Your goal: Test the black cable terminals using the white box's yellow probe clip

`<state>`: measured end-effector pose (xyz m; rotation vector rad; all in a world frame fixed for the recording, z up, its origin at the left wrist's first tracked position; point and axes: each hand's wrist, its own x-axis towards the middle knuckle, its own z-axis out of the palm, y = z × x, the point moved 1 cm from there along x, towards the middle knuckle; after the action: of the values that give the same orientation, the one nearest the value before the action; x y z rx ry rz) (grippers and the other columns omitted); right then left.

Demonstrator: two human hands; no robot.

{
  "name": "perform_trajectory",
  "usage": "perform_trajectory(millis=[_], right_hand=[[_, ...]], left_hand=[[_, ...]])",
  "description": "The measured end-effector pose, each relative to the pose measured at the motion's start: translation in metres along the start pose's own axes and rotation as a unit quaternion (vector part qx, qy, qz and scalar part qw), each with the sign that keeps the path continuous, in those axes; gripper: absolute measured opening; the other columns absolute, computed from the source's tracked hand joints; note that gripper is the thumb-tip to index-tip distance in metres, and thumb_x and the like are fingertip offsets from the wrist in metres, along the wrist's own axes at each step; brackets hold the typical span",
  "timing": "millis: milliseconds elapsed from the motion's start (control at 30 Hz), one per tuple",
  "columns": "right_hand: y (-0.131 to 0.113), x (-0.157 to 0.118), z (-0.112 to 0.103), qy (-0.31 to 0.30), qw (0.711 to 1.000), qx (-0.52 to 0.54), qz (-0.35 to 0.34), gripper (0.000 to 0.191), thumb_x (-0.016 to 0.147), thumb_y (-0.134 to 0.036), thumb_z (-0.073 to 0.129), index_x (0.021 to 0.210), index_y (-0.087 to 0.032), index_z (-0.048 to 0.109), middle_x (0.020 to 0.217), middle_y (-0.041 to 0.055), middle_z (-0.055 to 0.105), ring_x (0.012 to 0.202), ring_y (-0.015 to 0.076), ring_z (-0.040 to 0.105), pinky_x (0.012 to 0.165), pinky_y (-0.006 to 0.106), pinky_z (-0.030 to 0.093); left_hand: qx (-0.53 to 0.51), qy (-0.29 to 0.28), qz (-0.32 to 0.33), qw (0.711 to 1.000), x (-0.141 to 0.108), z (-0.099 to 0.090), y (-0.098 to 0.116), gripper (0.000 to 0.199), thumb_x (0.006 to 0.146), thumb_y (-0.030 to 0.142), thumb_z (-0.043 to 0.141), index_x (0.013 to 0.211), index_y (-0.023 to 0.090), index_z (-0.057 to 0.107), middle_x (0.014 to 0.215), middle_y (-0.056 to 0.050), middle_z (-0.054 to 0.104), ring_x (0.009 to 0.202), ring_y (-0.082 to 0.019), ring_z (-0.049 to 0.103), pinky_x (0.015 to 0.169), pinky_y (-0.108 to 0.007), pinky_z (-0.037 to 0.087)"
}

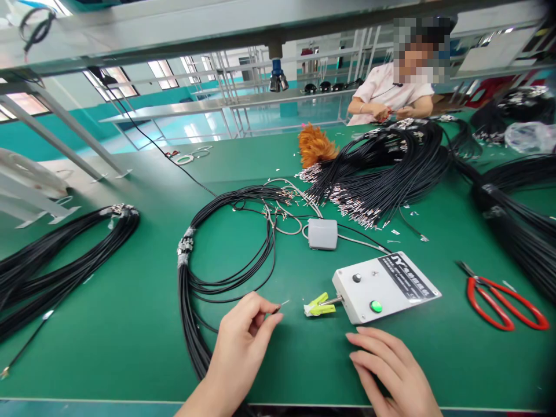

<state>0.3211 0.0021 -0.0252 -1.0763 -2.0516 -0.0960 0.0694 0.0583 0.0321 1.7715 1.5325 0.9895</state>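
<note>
Left of the flat white box with a dark label and a lit green button (377, 288), the person's left hand (247, 333) is pinching a small dark cable end (277, 310), its thumb and fingers closing tightly on it. A thin pale strand is poking out towards the box, so this grip is probably meant to leave the strand free. Projecting from the box's left side on a metal shaft, a yellow-green plastic clip (325, 310) is facing that strand without touching it.

Just in front of the box, the right hand (393, 370) is hovering with its fingers slightly spread and holding nothing, perhaps staying near the controls.

Left of the box, a taped loop of thin black cables (183, 315) is lying on the green desk (143, 353), seemingly placed for easy reach by the left hand. Red-handled metal cutters (478, 282) are resting to the box's right, apparently set aside. Behind the box, a grey rounded plastic block (322, 234) is sitting among grey and black leads.
</note>
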Motion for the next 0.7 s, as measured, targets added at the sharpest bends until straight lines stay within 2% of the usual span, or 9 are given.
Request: perform_trajectory(millis=[133, 200, 300, 367, 433, 533, 567, 633, 700], right_hand=[[0.0, 0.0, 0.0, 0.007, 1.0, 0.008, -0.001, 0.019, 0.085, -0.007, 0.054, 0.092, -0.019, 0.067, 0.093, 0.0071, 0.078, 0.091, 0.0203, 0.072, 0.075, 0.031, 0.061], [0.0, 0.0, 0.0, 0.008, 1.0, 0.011, -0.001, 0.019, 0.086, -0.007, 0.053, 0.092, -0.019, 0.067, 0.093, 0.0068, 0.078, 0.09, 0.0202, 0.072, 0.074, 0.031, 0.061], [0.0, -0.001, 0.0, 0.009, 1.0, 0.014, 0.003, 0.02, 0.087, -0.007, 0.053, 0.092, -0.02, 0.067, 0.093, 0.0062, 0.077, 0.09, 0.0199, 0.072, 0.075, 0.03, 0.061], [-0.001, -0.001, 0.0, 0.006, 1.0, 0.014, 0.006, 0.02, 0.087, -0.007, 0.052, 0.093, -0.02, 0.067, 0.093, 0.0062, 0.077, 0.091, 0.0199, 0.071, 0.075, 0.03, 0.061], [-0.001, -0.001, 0.0, 0.005, 1.0, 0.014, 0.008, 0.02, 0.088, -0.007, 0.052, 0.094, -0.019, 0.067, 0.094, 0.0068, 0.077, 0.092, 0.0201, 0.071, 0.076, 0.031, 0.061], [0.0, -0.001, 0.001, 0.006, 1.0, 0.011, 0.007, 0.019, 0.089, -0.008, 0.052, 0.093, -0.018, 0.067, 0.094, 0.0078, 0.077, 0.092, 0.0202, 0.071, 0.076, 0.031, 0.061], [0.0, -0.001, 0.001, 0.007, 1.0, 0.009, 0.007, 0.019, 0.089, -0.008, 0.052, 0.094, -0.017, 0.067, 0.094, 0.0081, 0.076, 0.092, 0.0203, 0.071, 0.076, 0.031, 0.062], [0.001, -0.001, 0.001, 0.012, 1.0, 0.005, 0.009, 0.02, 0.089, -0.007, 0.052, 0.095, -0.017, 0.067, 0.094, 0.0089, 0.076, 0.092, 0.0204, 0.07, 0.077, 0.031, 0.062], [0.001, -0.001, 0.002, 0.019, 1.0, 0.005, 0.012, 0.02, 0.088, -0.007, 0.052, 0.096, -0.016, 0.067, 0.094, 0.0091, 0.076, 0.092, 0.0202, 0.07, 0.077, 0.03, 0.062]], left_hand=[[0.09, 0.016, 0.106, 0.99, -0.005, 0.004, 0.003, 0.021, 0.089, 0.018, 0.053, 0.07, 0.023, 0.059, 0.067, -0.001, 0.058, 0.06, -0.017, 0.056, 0.056, -0.026, 0.042], [0.107, 0.019, 0.132, 0.985, -0.007, 0.007, 0.004, 0.022, 0.09, 0.016, 0.051, 0.071, 0.024, 0.059, 0.07, -0.002, 0.058, 0.063, -0.017, 0.059, 0.06, -0.027, 0.044], [0.089, 0.017, 0.132, 0.987, -0.006, 0.012, 0.006, 0.021, 0.09, 0.016, 0.052, 0.071, 0.023, 0.059, 0.075, -0.003, 0.059, 0.066, -0.017, 0.06, 0.06, -0.026, 0.045], [0.047, 0.008, 0.098, 0.994, 0.0, 0.015, 0.005, 0.018, 0.088, 0.017, 0.055, 0.071, 0.022, 0.059, 0.069, 0.0, 0.058, 0.06, -0.015, 0.058, 0.056, -0.025, 0.044], [-0.02, 0.02, 0.057, 0.998, 0.016, 0.014, 0.003, 0.015, 0.087, 0.02, 0.059, 0.073, 0.021, 0.059, 0.059, 0.003, 0.055, 0.052, -0.013, 0.055, 0.052, -0.023, 0.043], [-0.096, 0.105, 0.052, 0.988, 0.064, 0.002, -0.006, 0.006, 0.089, 0.025, 0.057, 0.086, 0.02, 0.059, 0.064, 0.002, 0.06, 0.059, -0.014, 0.062, 0.061, -0.025, 0.049], [-0.101, 0.132, 0.059, 0.984, 0.083, -0.003, -0.011, 0.01, 0.09, 0.026, 0.054, 0.098, 0.02, 0.057, 0.07, 0.001, 0.062, 0.067, -0.016, 0.064, 0.068, -0.026, 0.051], [-0.102, 0.153, 0.073, 0.98, 0.118, -0.013, -0.02, 0.04, 0.085, 0.025, 0.058, 0.123, 0.02, 0.045, 0.087, -0.001, 0.063, 0.087, -0.018, 0.066, 0.08, -0.03, 0.051], [-0.089, 0.137, 0.078, 0.983, 0.135, -0.019, -0.026, 0.051, 0.08, 0.023, 0.061, 0.128, 0.02, 0.044, 0.095, -0.003, 0.062, 0.095, -0.02, 0.064, 0.082, -0.032, 0.05]])
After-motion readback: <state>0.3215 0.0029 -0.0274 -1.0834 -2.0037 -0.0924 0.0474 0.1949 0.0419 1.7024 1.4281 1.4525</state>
